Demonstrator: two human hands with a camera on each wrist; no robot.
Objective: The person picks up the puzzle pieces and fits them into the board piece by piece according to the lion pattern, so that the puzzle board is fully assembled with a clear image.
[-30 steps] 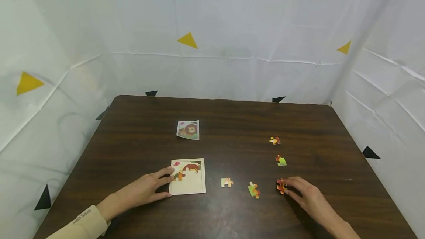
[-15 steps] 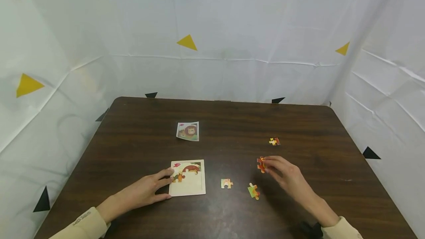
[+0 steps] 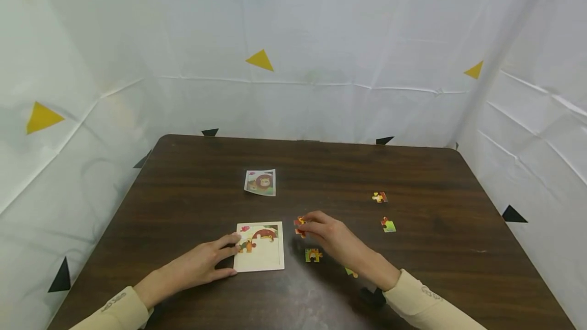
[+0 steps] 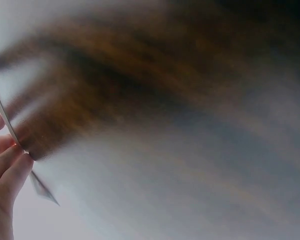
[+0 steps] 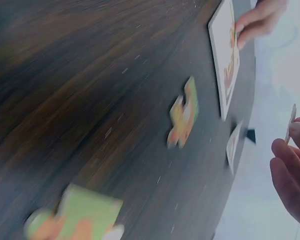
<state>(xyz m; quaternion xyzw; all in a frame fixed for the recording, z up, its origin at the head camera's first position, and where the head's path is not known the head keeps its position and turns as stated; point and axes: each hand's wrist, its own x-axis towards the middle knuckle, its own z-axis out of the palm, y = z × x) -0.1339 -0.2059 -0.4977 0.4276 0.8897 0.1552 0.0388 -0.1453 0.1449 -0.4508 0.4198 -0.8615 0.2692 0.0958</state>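
Observation:
My left hand rests at the left edge of the square puzzle tray, fingers fairly straight and touching its rim. Several pieces sit in the tray, at its upper and left parts. Between thumb and fingers my right hand pinches a red-orange puzzle piece, held just right of the tray. The right wrist view shows that puzzle piece edge-on, above the table. Under the right hand lies a puzzle piece with green and orange parts. My right wrist partly covers another puzzle piece.
A small lion picture card lies behind the tray, one corner slightly curled. To the right, a yellow-red puzzle piece and a green-red puzzle piece lie apart on the dark wooden table. White sheeting surrounds the table.
My right hand has carried the red-orange puzzle piece from the right side of the table leftward, close to the tray. The left hand and tray have stayed in place.

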